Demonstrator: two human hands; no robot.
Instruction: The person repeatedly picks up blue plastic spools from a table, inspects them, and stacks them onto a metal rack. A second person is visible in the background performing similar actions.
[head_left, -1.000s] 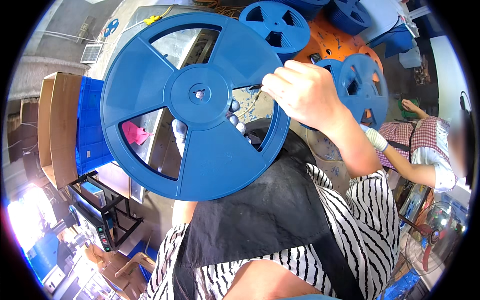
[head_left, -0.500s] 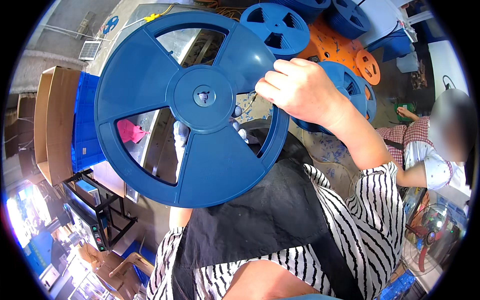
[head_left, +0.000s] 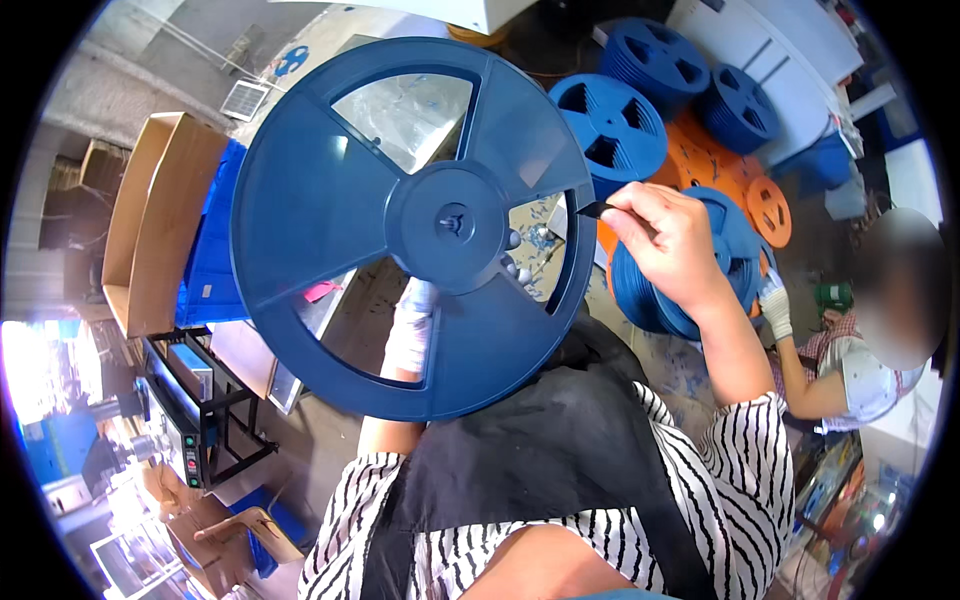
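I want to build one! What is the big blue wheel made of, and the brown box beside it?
The blue wheel looks like hard moulded plastic: even colour, soft sheen, thin flat spokes with cut-out windows. The brown box looks like cardboard: dull tan, thin folded walls. The left hand holds the wheel from behind; the right hand pinches something small and dark at its rim.

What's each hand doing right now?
Left hand: behind the big blue reel, supporting it; grip hidden.
Right hand: pinched shut on a dark tape end.
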